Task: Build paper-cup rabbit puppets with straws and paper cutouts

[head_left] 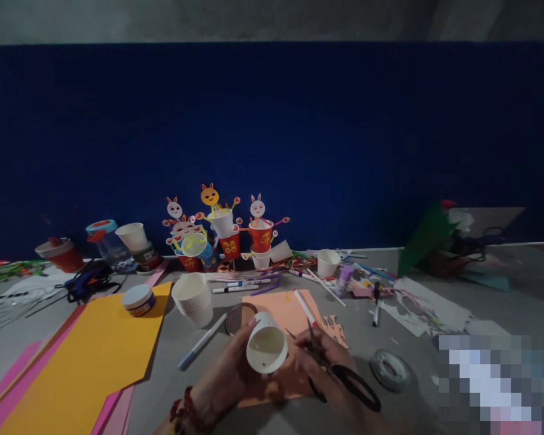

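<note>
My left hand (230, 374) is wrapped round a white paper cup (266, 345), tilted so its open mouth faces me. My right hand (324, 370) grips black-handled scissors (344, 377), blades pointing up toward the cup's right side. Both hands hover over a peach paper sheet (281, 308) on the grey table. A red bead bracelet circles my left wrist.
A stack of white cups (193, 298), a small lidded jar (138, 299) on yellow paper (90, 356), a blue-capped marker (202, 342), a tape roll (390, 370), several pens and paper-cup bunny figures (222, 232) stand along the blue wall. Pink sheets lie at left.
</note>
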Tool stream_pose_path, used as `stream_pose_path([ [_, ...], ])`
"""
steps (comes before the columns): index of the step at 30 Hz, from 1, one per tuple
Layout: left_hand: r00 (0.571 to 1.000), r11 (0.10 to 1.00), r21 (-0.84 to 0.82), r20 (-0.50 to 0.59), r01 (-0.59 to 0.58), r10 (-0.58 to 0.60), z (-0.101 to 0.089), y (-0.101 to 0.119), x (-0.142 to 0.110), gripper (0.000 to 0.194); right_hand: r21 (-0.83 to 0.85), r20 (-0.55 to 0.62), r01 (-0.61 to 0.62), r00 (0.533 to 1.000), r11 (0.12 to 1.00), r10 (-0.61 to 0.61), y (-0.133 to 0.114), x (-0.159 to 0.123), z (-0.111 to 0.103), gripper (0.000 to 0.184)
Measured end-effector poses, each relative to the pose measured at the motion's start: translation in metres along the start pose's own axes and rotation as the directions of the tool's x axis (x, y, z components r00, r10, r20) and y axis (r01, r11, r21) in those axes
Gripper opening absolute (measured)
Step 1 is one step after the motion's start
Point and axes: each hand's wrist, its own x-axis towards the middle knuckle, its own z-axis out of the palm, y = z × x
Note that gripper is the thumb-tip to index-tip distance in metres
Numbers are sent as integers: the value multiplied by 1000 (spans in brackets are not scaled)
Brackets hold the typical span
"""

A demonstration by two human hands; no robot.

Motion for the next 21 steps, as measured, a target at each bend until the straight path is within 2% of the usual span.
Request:
stream_pose_path([
  [2, 999, 999, -17, 22, 51, -50, 3, -5, -1, 45, -95, -9, 26, 1000, 995, -27, 2, -1, 2, 24],
  [5, 998, 989, 146, 52, 17, -24, 8, -12, -2, 54, -195, -49, 80, 995, 978, -91, 8, -2, 3, 23],
  [8, 990, 940, 313, 45, -138, 130, 6, -15, -2, 63, -107, -63, 36, 997, 994, -43, 15, -1, 3, 31],
  [10, 954, 871, 399, 37, -287, 298, 0, -12, -3, 64, 13, -65, -14, 998, 1000, 14, 19, 1, 3, 37],
  [11, 920, 814, 446, 64, -373, 386, -4, -10, -4, 68, 69, -72, -35, 997, 997, 40, 21, 2, 4, 40],
  [13, 819, 625, 548, 231, -556, 525, -10, -5, -7, 84, 147, -99, -51, 993, 988, 66, 22, 3, 5, 44],
  [15, 700, 339, 651, 434, -679, 567, -11, -2, -11, 92, 166, -103, -57, 992, 984, 75, 21, 3, 6, 46],
  [16, 661, 199, 694, 497, -691, 562, -11, -2, -12, 87, 162, -94, -64, 992, 985, 80, 20, 3, 7, 46],
  [17, 644, 90, 734, 522, -674, 559, -10, -2, -12, 77, 153, -88, -69, 993, 986, 83, 18, 2, 7, 46],
  [18, 650, 40, 773, 503, -633, 570, -9, -3, -11, 67, 147, -76, -76, 993, 986, 88, 16, 1, 7, 45],
  [19, 664, 33, 808, 460, -588, 590, -9, -5, -10, 58, 145, -69, -86, 993, 986, 97, 14, 1, 6, 44],
  [21, 696, 105, 846, 353, -523, 625, -11, -7, -4, 58, 137, -96, -90, 990, 987, 103, 11, 2, 3, 40],
])
